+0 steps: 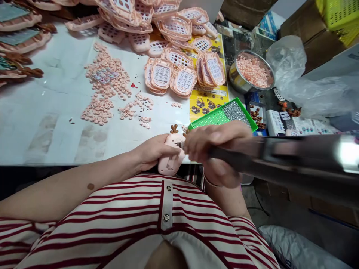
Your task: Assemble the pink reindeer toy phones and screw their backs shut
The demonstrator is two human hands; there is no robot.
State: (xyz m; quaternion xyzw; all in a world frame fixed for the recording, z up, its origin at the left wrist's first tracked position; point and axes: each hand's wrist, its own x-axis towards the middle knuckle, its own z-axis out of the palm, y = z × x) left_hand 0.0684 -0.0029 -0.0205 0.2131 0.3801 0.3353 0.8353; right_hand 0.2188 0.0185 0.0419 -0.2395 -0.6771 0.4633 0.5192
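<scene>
Here, the left hand (153, 151) is clamping the antlered pink plastic casing (169, 161) just below the frame's centre, while the right hand (220, 145) is gripping a blurred power screwdriver (286, 168), ideally keeping it square.

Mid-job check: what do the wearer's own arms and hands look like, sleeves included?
The left hand and blurred right hand are gloveless. Left sleeve and right sleeve are off-white with dark red stripes. A thin bangle rings the right arm; a round spot marks the left forearm.
</scene>
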